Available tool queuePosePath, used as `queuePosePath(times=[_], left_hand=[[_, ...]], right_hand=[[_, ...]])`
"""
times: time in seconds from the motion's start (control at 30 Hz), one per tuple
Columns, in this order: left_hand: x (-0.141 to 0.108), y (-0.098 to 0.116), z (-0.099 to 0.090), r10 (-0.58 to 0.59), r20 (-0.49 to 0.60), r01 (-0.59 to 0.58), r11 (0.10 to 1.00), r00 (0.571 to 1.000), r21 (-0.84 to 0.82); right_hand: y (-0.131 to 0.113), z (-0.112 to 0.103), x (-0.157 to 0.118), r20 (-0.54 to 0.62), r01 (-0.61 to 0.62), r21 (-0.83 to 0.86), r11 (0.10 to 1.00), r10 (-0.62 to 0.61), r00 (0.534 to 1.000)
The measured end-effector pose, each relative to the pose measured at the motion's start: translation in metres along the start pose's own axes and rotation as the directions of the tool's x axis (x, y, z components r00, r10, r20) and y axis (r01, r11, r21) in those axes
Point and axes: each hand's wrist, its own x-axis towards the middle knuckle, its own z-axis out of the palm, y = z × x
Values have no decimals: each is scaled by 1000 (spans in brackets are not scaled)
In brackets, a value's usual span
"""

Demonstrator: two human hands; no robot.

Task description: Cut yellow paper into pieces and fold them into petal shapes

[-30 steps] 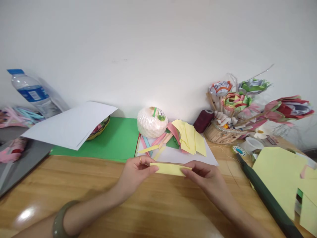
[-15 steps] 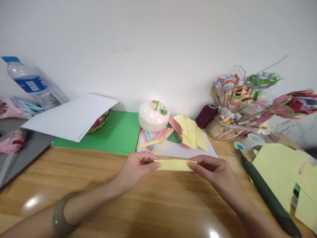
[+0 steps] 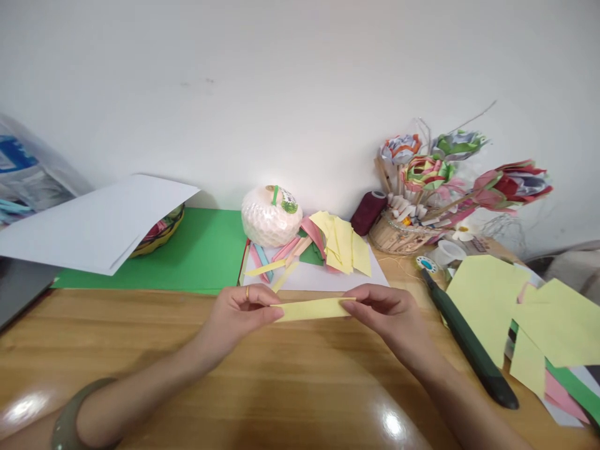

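Note:
A narrow strip of yellow paper [image 3: 312,309] is stretched level between my two hands, above the wooden table. My left hand [image 3: 246,310] pinches its left end between thumb and fingers; a ring is on one finger and a bangle circles the wrist. At the other end, my right hand [image 3: 382,312] pinches the strip the same way. Just beyond lie yellow paper pieces [image 3: 344,244] and folded pink, blue and yellow strips [image 3: 272,259] on a white sheet [image 3: 309,280].
Behind stand a white netted fruit [image 3: 272,219], a dark red thread spool [image 3: 369,212] and a basket of paper flowers [image 3: 403,231]. To the right are a dark green long-handled tool [image 3: 469,344] and yellow sheets [image 3: 482,300]. Green card [image 3: 201,250] and white paper [image 3: 94,222] lie left.
The view has turned right, so things appear further left. Both hands still hold the yellow paper strip, which now tilts slightly up at its right end.

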Motion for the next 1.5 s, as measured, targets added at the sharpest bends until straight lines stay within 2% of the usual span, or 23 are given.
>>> queuePosePath(times=[0.13, 0.5, 0.9, 1.3, 1.5], left_hand=[[0, 1, -1, 77, 37, -76, 996, 996, -36], [-1, -2, 0, 56, 12, -56, 998, 998, -27], [-2, -1, 0, 137, -16, -138, 990, 990, -8], [-2, 3, -1, 68, -7, -68, 997, 998, 30], [-2, 3, -3, 85, -6, -84, 995, 996, 60]], right_hand=[[-4, -3, 0, -1, 49, -38, 998, -49, 999], [0, -4, 1, 2, 74, -106, 992, -75, 997], [-7, -7, 1, 20, 98, -137, 986, -96, 995], [-6, -7, -1, 60, 109, -113, 988, -103, 993], [-7, -8, -4, 71, 99, -88, 991, -93, 993]])
